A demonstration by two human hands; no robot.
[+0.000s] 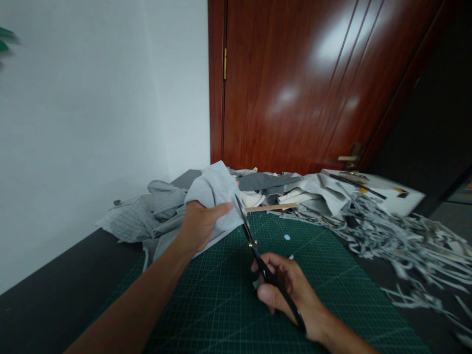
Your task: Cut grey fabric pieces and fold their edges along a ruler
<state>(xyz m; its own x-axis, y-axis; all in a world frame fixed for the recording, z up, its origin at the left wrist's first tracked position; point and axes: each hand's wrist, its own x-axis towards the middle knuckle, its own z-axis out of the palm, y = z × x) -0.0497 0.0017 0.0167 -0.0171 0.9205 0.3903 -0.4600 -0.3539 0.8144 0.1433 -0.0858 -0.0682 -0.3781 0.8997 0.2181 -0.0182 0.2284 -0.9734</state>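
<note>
My left hand (201, 223) grips a piece of light grey fabric (217, 189), its thumb on the near face and the other fingers mostly hidden behind the cloth. Black-handled scissors (258, 255) are held in my right hand (287, 285), lower and to the right. Their blades point up and away, with the tips at the right edge of the fabric. A green cutting mat (313, 275) with grid lines lies beneath both hands.
Crumpled grey fabric (136, 219) lies at the left by the wall. Behind the mat are more fabric pieces (271, 182) and a wooden strip (273, 207). Thin grey scraps (398, 246) and a white box (405, 191) are at right. A small white disc (286, 237) rests on the mat.
</note>
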